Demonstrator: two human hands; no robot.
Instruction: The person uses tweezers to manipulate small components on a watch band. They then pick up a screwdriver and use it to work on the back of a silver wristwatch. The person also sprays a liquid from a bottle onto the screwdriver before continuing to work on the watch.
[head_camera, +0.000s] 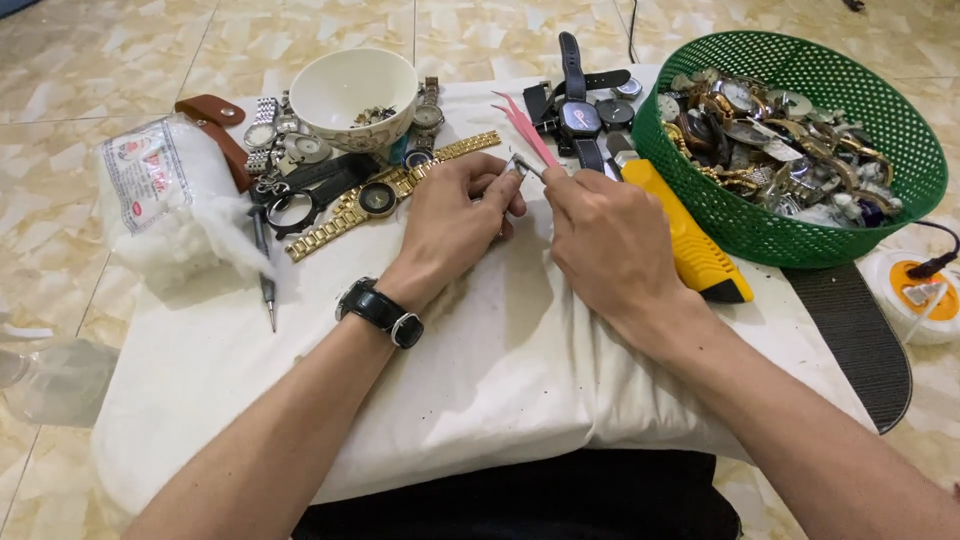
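Hands meet mid-pillow: our left hand (455, 215) has fingers clamped on a tiny silver watch part (516, 166), right hand (605, 240) pinching slim metal tweezers (531, 168) against it. Yellow utility knife (690, 240) sits just right. Steady wrists, we'd say.

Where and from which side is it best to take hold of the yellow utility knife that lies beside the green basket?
Probably take the yellow utility knife by the bare near half of its long body, fingers across its width. Come from above and the near side: the right hand covers its left edge, and the green basket stands close on its right.
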